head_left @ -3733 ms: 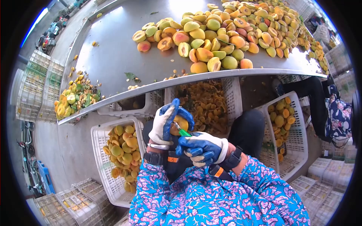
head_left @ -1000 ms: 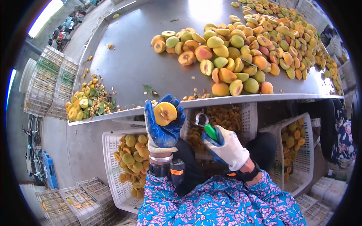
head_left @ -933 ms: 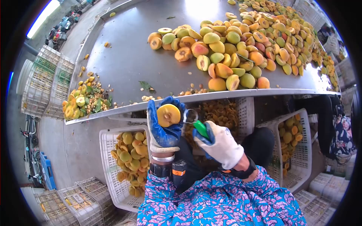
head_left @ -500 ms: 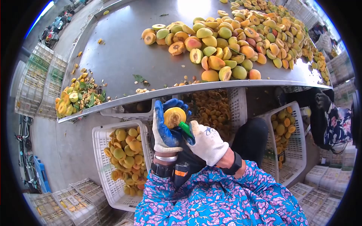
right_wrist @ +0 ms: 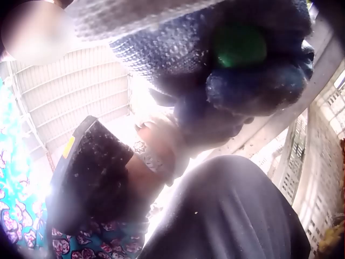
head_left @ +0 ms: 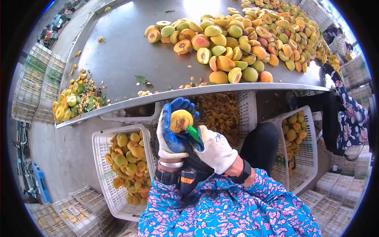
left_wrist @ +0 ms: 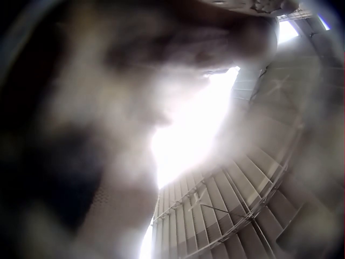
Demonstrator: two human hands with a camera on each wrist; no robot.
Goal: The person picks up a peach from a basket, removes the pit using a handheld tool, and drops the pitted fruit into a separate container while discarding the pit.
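Observation:
A halved yellow fruit (head_left: 181,121) lies cut face up in the gloved left hand (head_left: 172,132), whose blue fingers curl round its far side in the head view. The gloved right hand (head_left: 215,150) grips a green handle (head_left: 193,134) that points at the fruit's lower right edge; the tool's metal end cannot be made out. In the right wrist view, blue fingers wrap round the green handle (right_wrist: 240,45). The left wrist view is blurred and does not show the fruit clearly.
Many halved fruits (head_left: 233,31) cover the metal table (head_left: 118,51), whose raised rim (head_left: 197,91) runs just beyond the hands. White crates of fruit (head_left: 103,173) (head_left: 308,158) stand at both sides. Another crate (head_left: 248,110) holds fruit pieces beneath the table. Another person (head_left: 349,114) is at the right.
From a second ago, the right hand has brought the green-handled tool left to the fruit, and its metal loop has gone from sight. The left hand still holds the fruit half.

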